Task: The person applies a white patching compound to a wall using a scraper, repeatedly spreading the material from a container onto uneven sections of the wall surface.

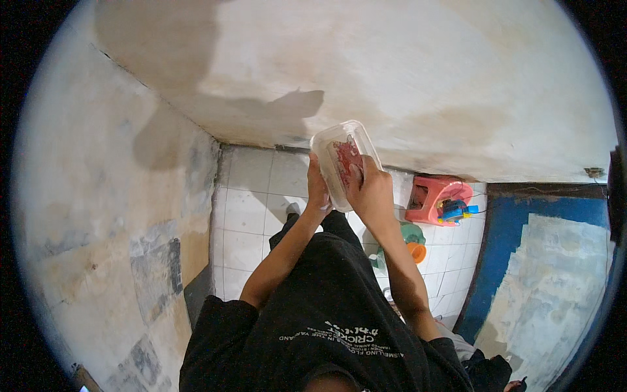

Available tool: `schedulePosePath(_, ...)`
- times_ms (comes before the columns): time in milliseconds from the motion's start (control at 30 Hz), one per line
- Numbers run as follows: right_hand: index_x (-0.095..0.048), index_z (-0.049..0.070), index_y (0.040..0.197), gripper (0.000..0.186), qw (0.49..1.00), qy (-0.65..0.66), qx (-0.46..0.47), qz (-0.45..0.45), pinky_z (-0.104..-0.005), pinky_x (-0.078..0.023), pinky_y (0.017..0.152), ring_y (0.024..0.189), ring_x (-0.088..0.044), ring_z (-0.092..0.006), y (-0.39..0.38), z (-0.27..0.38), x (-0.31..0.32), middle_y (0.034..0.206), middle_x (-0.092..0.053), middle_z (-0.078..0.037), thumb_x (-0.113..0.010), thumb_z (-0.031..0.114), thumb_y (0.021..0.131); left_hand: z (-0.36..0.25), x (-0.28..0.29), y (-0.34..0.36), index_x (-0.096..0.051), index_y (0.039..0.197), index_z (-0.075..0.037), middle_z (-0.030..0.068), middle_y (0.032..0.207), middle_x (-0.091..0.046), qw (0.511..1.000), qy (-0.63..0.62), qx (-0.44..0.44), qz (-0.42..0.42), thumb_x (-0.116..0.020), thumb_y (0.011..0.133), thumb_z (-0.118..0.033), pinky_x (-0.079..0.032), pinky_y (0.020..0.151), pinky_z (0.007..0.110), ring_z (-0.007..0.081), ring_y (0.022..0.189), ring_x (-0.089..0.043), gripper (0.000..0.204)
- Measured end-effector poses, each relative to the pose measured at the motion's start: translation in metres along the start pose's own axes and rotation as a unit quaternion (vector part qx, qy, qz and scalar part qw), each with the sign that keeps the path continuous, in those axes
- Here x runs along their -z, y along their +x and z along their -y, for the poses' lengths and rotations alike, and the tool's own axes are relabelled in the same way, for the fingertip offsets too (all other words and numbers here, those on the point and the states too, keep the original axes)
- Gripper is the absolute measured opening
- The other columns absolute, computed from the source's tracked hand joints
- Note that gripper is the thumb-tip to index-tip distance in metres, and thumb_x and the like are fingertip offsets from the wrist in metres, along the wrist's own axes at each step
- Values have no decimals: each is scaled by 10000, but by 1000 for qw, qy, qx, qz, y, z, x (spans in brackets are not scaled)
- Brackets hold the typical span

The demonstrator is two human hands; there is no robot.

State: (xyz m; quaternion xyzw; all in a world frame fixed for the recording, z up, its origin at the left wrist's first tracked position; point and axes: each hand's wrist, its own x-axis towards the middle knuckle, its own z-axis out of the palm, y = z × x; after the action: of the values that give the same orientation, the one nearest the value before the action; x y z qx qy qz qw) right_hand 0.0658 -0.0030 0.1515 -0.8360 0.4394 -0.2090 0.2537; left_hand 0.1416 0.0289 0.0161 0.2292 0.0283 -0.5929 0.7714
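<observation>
A clear, rectangular plastic tub point(326, 158) is tilted in front of me, above the floor and close to the wall. My left hand point(318, 186) grips its left side, fingers wrapped along the wall of the tub. My right hand point(372, 193) reaches over the right side, its bent fingers closed together inside. They touch a mottled red mass point(346, 157), whose kind I cannot make out. The fingertips are partly hidden, so whether they hold some of it does not show.
White floor tiles point(248, 209) lie below, between stained walls point(457, 85). To the right stands a pink plastic stool point(424, 204) with a blue and yellow object point(457, 212). An orange cup point(416, 252) and a green item point(411, 233) are nearer. Another person's hand point(514, 385) shows lower right.
</observation>
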Motion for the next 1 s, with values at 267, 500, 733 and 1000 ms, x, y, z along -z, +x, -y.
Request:
schedulePosePath(267,-576,-17,998,178,1000,-5,1,11,-500,-492,582,644,-615,-450,-8,3,-2,685,-610,-263,-574,92,858,1,0,-2,-414,1376,-87,90,1290,-539,1000,-2,-14,0,-304,947,-646,-437,1011,391,242,1170,-535,714)
schedulePosePath(500,-570,-20,1007,184,1000,-1,-18,11,-510,-488,594,643,-610,-455,-6,-2,-5,686,-609,-264,-558,98,867,-5,-10,-12,-441,1357,-89,64,1230,-566,999,21,-28,-19,-319,971,-597,-441,996,367,212,1139,-543,649)
schedulePosePath(733,-563,-20,960,145,1000,-25,0,16,-505,-485,583,638,-609,-453,-2,-1,-15,676,-608,-261,-565,94,869,-4,-2,-7,-466,1294,-59,117,1193,-574,996,41,-57,-55,-282,982,-594,-487,923,366,234,1078,-580,646)
schedulePosePath(1000,-571,-14,976,150,1000,-20,-12,13,-499,-481,571,629,-611,-445,-6,5,-19,670,-607,-258,-557,90,870,-10,-4,-9,-452,1303,-45,119,1199,-572,996,40,-73,-43,-294,997,-553,-475,943,383,238,1092,-578,614)
